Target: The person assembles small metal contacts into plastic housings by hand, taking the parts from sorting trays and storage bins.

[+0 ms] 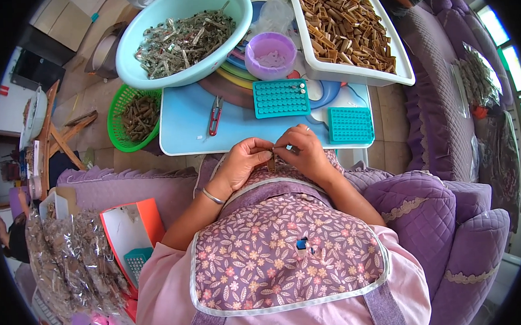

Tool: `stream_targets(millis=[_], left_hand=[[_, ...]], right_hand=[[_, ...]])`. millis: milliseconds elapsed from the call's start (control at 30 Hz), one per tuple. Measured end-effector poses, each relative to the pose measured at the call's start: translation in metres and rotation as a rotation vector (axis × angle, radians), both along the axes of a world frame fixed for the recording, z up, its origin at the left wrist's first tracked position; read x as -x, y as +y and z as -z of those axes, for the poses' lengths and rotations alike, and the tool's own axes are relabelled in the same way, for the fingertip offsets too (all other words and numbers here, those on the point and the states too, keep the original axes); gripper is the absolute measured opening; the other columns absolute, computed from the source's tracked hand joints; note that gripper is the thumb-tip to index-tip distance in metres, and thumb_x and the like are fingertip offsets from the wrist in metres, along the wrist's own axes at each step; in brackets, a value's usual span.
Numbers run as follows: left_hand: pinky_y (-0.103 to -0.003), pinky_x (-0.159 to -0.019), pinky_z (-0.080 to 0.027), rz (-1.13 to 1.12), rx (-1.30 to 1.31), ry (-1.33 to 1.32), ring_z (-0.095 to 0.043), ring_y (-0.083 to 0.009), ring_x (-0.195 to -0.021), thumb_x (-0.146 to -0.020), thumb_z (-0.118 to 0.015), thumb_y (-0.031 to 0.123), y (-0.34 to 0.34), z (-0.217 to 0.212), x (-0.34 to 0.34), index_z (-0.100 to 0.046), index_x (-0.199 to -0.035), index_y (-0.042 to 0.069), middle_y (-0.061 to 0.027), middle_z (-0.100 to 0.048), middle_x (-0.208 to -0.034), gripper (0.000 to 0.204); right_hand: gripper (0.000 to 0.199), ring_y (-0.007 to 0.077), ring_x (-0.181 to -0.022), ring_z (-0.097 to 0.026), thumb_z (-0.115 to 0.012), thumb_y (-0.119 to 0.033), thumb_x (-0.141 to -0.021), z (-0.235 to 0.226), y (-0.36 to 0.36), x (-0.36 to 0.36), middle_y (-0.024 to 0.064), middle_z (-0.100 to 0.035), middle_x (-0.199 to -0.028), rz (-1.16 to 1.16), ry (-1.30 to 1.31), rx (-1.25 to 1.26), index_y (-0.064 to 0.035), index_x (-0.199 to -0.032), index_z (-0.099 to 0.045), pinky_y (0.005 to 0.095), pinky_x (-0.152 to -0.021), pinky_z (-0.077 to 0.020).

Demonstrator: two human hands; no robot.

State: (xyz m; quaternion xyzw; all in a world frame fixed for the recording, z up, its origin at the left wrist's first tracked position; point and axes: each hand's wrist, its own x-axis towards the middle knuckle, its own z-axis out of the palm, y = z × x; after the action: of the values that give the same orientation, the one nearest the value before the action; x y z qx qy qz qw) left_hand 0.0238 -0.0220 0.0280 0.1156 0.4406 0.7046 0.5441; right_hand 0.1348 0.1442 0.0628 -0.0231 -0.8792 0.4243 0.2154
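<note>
We pinch a small brown clip (271, 162) between both hands, left hand (241, 162) and right hand (306, 154), just above our lap by the blue table (183, 128). It looks light, stiff, easily dropped; fingertips at its ends suit best.

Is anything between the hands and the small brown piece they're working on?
No. The left hand and right hand both pinch the brown piece directly, above the lap; nothing visible lies between.

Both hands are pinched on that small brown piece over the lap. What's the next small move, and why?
Probably finish pressing the parts together: the left hand and right hand meet fingertip to fingertip on the small brown piece, close to the light blue table.
</note>
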Motion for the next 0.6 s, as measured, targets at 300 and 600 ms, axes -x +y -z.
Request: stream_targets(millis=[300,600], left_hand=[[-0.025,-0.082,-0.051,-0.006,0.051,0.191,-0.061,-0.0119,-0.090,-0.086,-0.068,0.007,-0.006,-0.003,-0.006,-0.059,-0.108,-0.003,-0.0076,-0.065,-0.102,0.025],[-0.025,-0.085,-0.050,-0.071,0.014,0.219,-0.062,-0.0121,-0.093,-0.089,-0.065,0.005,-0.006,-0.004,-0.005,-0.059,-0.106,-0.002,-0.0079,-0.066,-0.102,0.019]], right_hand=[[0.009,0.0266,-0.076,-0.056,-0.072,-0.010,-0.074,-0.003,-0.001,-0.002,0.0057,-0.063,-0.079,-0.107,-0.023,-0.010,-0.0095,-0.081,-0.066,0.0363,-0.072,-0.0429],[0.021,0.0097,-0.070,-0.054,-0.073,-0.009,-0.081,-0.001,-0.007,0.007,0.0000,-0.056,-0.074,0.009,-0.491,0.760,-0.0060,-0.084,-0.052,0.0238,-0.061,-0.0405]])
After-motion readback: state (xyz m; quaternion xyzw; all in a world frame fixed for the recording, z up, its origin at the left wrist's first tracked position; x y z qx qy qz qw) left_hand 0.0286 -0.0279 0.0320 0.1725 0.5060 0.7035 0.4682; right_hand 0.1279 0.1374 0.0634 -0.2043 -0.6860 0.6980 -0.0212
